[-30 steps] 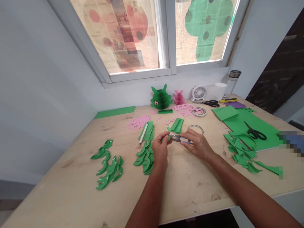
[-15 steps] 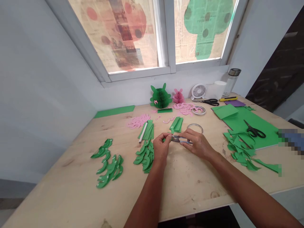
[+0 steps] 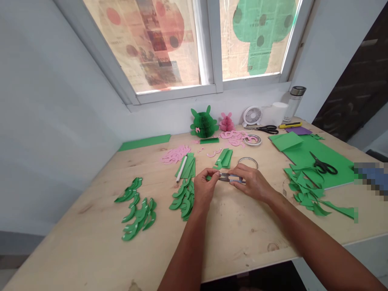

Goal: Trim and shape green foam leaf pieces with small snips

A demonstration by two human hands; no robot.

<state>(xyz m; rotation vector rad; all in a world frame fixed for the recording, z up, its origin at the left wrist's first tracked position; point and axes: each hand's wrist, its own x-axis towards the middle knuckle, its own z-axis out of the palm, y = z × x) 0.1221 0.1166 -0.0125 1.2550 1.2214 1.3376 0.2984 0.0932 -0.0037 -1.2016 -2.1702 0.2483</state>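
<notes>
My right hand (image 3: 251, 182) is closed around a pair of thread snips (image 3: 224, 177), whose metal blades point left. Between the fingertips of my left hand (image 3: 205, 186) is a small green paper piece (image 3: 209, 178), mostly hidden by the fingers. The snips' tips meet the left fingertips; whether the blades touch the paper cannot be made out. Just beyond the hands lie folded green paper strips (image 3: 226, 157) and a tape ring (image 3: 247, 158). Beside my left forearm is a pile of curved green paper pieces (image 3: 183, 199).
More curved green pieces (image 3: 141, 220) lie at left. A white pen (image 3: 182, 169) rests on green strips. Pink cut-outs (image 3: 176, 154), a green paper figure (image 3: 203, 123) and a white fan (image 3: 252, 116) stand behind. Black scissors (image 3: 324, 165) and green scraps (image 3: 306, 184) are at right.
The whole view has shifted slightly. Both hands keep almost the same pose, with the snips still at the left fingertips.
</notes>
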